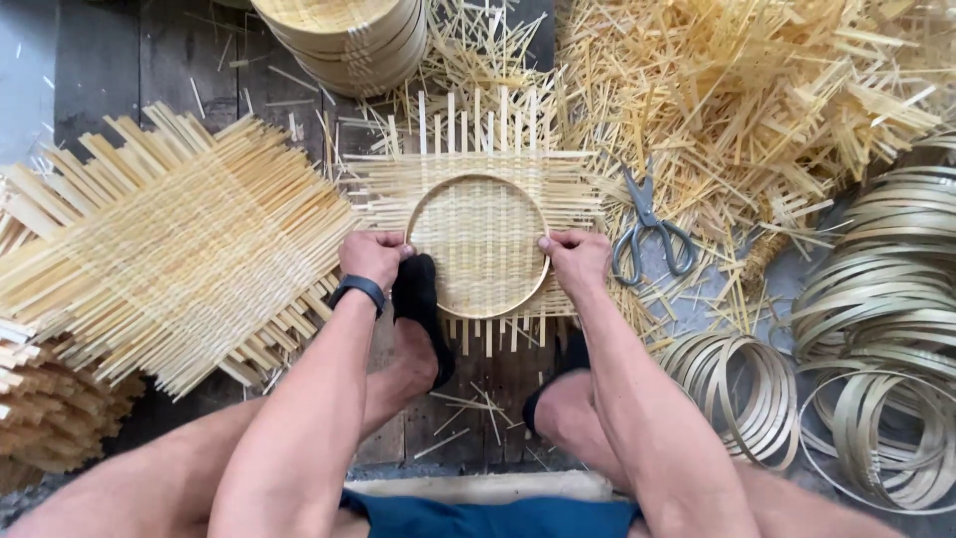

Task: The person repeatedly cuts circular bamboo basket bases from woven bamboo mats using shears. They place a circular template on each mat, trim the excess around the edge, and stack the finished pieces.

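Two hands, my left hand [370, 257] and right hand [578, 259], pinch opposite sides of one bamboo hoop [478, 181] pressed on one woven mat [568, 189] between my feet; scissors [649, 234] lie just right, loose hoops [876, 299] beyond.

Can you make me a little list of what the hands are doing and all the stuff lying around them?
left hand: fingers grip the left edge of the round bamboo hoop
right hand: fingers grip the hoop's right edge
hoop: lies on a square woven bamboo mat
feet: in dark socks, pressing on the mat's near edge
scissors: on the floor, right of the mat
stack of woven mats: to the left
loose bamboo strips: heaped at upper right
spare hoops: piled at the right
finished baskets: stacked at the top
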